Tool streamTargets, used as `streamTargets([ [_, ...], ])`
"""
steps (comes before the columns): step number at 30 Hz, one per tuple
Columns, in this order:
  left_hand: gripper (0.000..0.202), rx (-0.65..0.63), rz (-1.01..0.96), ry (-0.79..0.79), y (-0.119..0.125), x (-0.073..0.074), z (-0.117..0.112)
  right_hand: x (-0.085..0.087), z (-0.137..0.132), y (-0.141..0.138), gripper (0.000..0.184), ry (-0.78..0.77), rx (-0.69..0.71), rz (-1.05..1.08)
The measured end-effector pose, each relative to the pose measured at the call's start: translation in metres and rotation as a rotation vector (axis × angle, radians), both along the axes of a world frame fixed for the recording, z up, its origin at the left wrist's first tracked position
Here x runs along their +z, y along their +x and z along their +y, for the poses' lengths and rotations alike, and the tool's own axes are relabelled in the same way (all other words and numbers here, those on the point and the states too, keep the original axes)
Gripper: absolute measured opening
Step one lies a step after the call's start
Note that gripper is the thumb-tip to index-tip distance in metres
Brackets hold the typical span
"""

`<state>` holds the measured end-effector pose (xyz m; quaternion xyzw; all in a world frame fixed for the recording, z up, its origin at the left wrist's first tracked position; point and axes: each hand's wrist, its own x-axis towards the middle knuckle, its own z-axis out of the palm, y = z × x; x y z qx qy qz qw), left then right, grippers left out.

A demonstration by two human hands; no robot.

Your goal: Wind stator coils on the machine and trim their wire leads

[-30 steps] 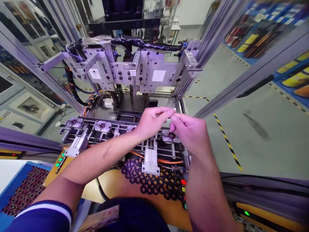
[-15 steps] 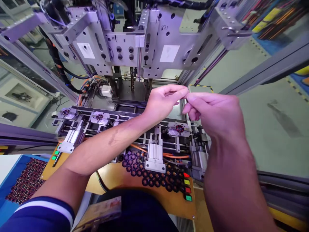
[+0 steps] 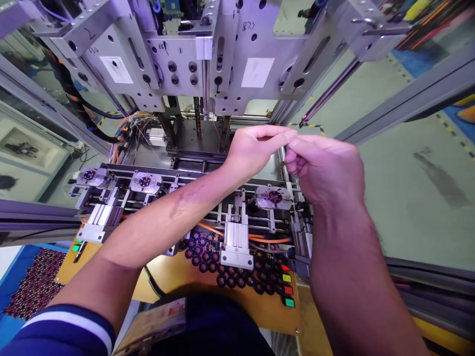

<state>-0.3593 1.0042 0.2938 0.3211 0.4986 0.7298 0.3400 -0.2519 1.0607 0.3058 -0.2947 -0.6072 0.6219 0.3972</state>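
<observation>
My left hand (image 3: 252, 148) reaches across the machine with thumb and forefinger pinched. Its fingertips meet those of my right hand (image 3: 328, 165), which is also pinched, its other fingers curled in. Whatever lies between the fingertips is too small or hidden to make out. Just above and behind them hangs the tip of a slanted metal rod (image 3: 326, 94). Below the hands, a round clamp fixture (image 3: 260, 198) holds a small black ring-shaped part with copper-red windings (image 3: 275, 197). Two similar fixtures with such parts, a middle one (image 3: 146, 183) and a far-left one (image 3: 92, 176), sit left of my forearm.
Overhead spans a metal machine head (image 3: 185, 64) with rods. Several black ring parts (image 3: 237, 277) lie on the yellowish panel (image 3: 178, 277), beside coloured buttons (image 3: 288, 290). A blue bin (image 3: 22, 264) of small dark-red parts stands at lower left. A frame post (image 3: 401, 104) slants past on the right.
The view has shifted slightly, so the machine head sits a little higher and further left. Both hands stay pinched together, with the fingertips slightly further right and up in view.
</observation>
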Motion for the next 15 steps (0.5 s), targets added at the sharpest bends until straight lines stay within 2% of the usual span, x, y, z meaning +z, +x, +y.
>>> streamTargets([
  [5,0.015,0.016,0.012,-0.053,-0.0044,-0.0003,0.0044,-0.0026,0.0007,-0.0017,0.015,-0.032,-0.017,0.022],
  [10,0.018,0.050,0.026,-0.033,-0.0045,-0.0013,0.0031,-0.0030,0.0010,-0.0047,0.005,-0.094,-0.093,0.107],
  [15,0.011,0.016,-0.009,0.006,-0.0013,-0.0026,0.0017,-0.0024,0.0012,-0.0052,0.015,-0.059,-0.068,0.120],
])
